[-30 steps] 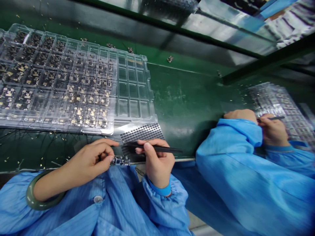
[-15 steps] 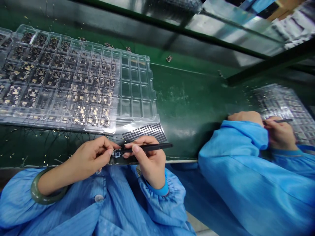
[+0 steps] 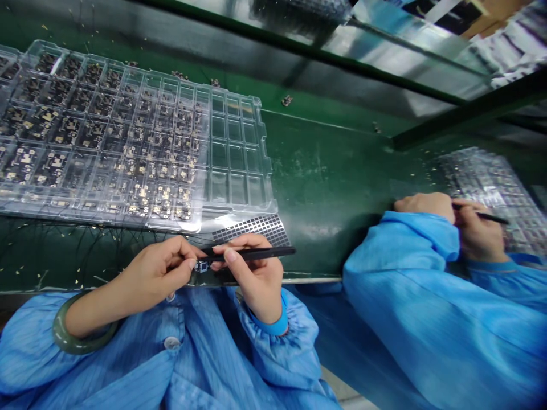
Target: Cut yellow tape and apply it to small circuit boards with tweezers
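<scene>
My left hand (image 3: 168,266) pinches a small circuit board (image 3: 202,266) by its left end, close to the bench's front edge. In my right hand (image 3: 255,273) is a pair of black tweezers (image 3: 273,251), held like a pen and pointing left. Their tips lie at the upper edge of the board; whether they touch it I cannot tell. Just behind my right hand lies a sheet of small dark rectangular stickers (image 3: 260,228). Beyond my left hand stands a clear plastic tray (image 3: 237,154), with small circuit boards in many of its compartments.
Several loose small boards (image 3: 287,101) lie along the back of the green bench (image 3: 316,165). Thin dark wires (image 3: 98,230) stick out below the tray. At right, a co-worker's hand (image 3: 481,230) holds a dark tool beside another tray (image 3: 491,176). A green beam (image 3: 470,108) crosses above.
My right hand and the tweezers have shifted slightly left, closer to the board. My left hand stays almost still. The co-worker's hands have moved a little to the left.
</scene>
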### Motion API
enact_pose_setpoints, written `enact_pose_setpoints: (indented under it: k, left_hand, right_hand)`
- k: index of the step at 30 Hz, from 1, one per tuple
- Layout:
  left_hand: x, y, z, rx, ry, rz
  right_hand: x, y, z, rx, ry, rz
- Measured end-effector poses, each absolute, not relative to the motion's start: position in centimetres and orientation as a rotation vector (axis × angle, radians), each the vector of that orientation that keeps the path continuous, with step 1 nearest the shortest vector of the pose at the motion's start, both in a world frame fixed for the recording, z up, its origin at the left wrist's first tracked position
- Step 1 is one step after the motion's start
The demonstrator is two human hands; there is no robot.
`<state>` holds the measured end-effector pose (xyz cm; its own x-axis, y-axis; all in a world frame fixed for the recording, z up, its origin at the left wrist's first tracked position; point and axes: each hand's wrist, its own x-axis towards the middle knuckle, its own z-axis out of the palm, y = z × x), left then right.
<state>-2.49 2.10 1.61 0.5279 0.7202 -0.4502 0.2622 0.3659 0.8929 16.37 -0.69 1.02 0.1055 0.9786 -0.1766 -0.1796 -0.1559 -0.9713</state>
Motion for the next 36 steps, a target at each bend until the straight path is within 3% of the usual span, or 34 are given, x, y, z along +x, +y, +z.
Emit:
enact_pose_setpoints:
  k: [13,36]
  left_hand:
    - [-2.4,2.3,2.0,1.128,1.046,0.419]
    - [-2.6,2.2,1.6,1.174,0.962,0.511]
  right_hand:
    - [15.9,-1.7,0.4,-1.154,-1.311,0.93]
    - [16.2,-1.7,1.1,-1.115,-1.381,0.821]
